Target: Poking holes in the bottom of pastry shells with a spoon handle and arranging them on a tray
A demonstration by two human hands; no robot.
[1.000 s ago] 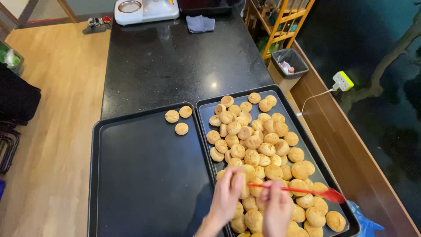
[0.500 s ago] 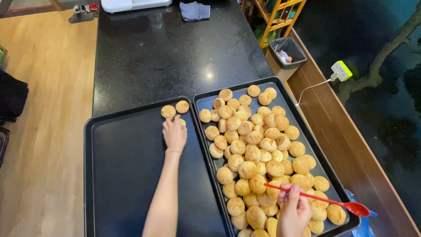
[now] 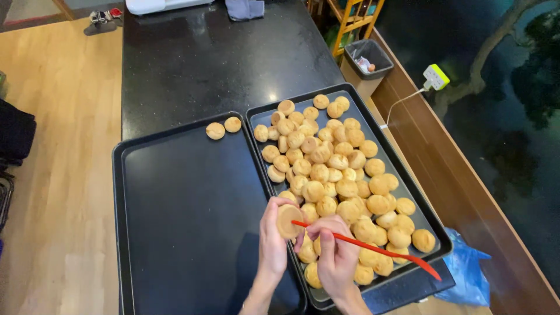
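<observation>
My left hand point(image 3: 273, 242) holds one round golden puff point(image 3: 289, 220) upright over the seam between the two black trays. My right hand point(image 3: 337, 259) grips a thin red spatula point(image 3: 379, 251), whose narrow tip touches the flat side of that puff. The right tray point(image 3: 352, 88) is piled with several similar puffs point(image 3: 326, 169). The left tray point(image 3: 186, 216) carries only two puffs point(image 3: 223, 127) at its far right corner.
The trays lie on a black counter point(image 3: 204, 64). A grey cloth point(image 3: 245, 9) and a white appliance point(image 3: 163, 4) sit at its far end. To the right are a small bin point(image 3: 364, 58), a power strip point(image 3: 436, 76), a blue bag point(image 3: 466, 274) and a wooden ledge.
My left hand reached to the far corner of the left tray, took one of three puffs there, and came back to the red spatula's tip.
</observation>
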